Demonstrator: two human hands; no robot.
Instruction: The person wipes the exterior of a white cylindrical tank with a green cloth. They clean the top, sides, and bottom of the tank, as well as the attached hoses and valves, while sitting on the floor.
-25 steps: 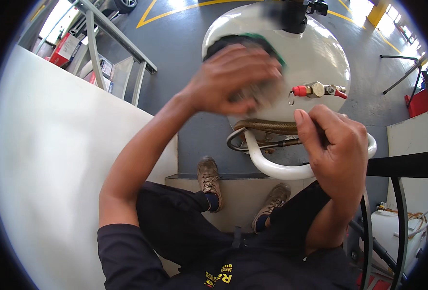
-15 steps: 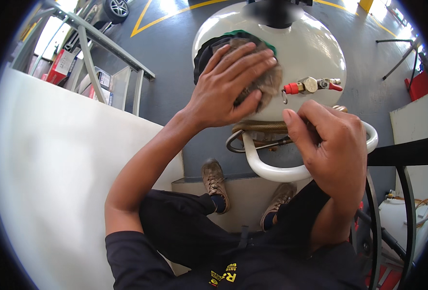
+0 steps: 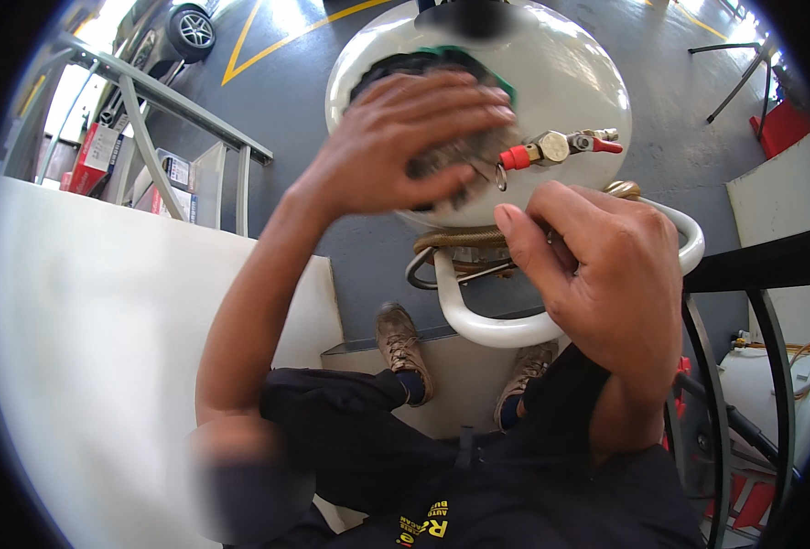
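A rounded white tank stands in front of me. My left hand, slightly blurred, lies over a crumpled grey-brown cloth with its fingers stretched out and thumb apart. Under that bundle, dark fabric with a green edge rests on the tank top. Beside it projects a brass valve fitting with red parts and a small metal ring. My right hand is curled above the tank's white tubular handle, thumb against bent fingers; whatever they hold, if anything, is hidden.
A coiled brown hose sits under the handle. To my left are a white wall top, a grey metal frame and several boxes. Black bars rise at right. A car wheel shows far left.
My left hand has shifted left over the cloth, its fingers now more level. The right hand keeps its curled pose. The whole view has swung slightly, moving the tank leftward and upward.
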